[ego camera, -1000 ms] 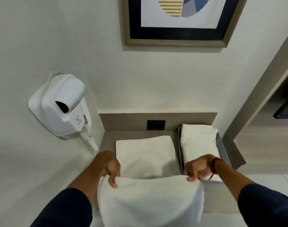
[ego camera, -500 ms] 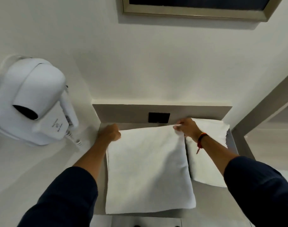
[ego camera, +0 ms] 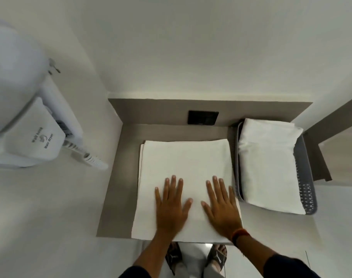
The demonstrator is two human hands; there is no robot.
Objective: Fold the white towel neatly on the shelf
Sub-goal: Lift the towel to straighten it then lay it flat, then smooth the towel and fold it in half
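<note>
A white towel (ego camera: 183,161) lies folded flat in a rectangle on the grey shelf (ego camera: 121,177), its layers nearly flush, with a lower edge peeking out at the left. My left hand (ego camera: 171,203) rests palm down on the towel's near half, fingers spread. Beside it, my right hand (ego camera: 221,203) presses flat on the towel near its right edge, fingers apart. Neither hand grips any cloth.
A grey perforated tray (ego camera: 305,177) at the shelf's right holds another folded white towel (ego camera: 269,163). A black wall socket (ego camera: 203,117) sits on the back panel. A white wall-mounted hair dryer (ego camera: 26,121) with coiled cord hangs at the left. My sandalled feet (ego camera: 197,257) show below.
My hands let go of the towel's far corners after laying the fold over, and came back to the near half, now flat on top. The view tilted further down.
</note>
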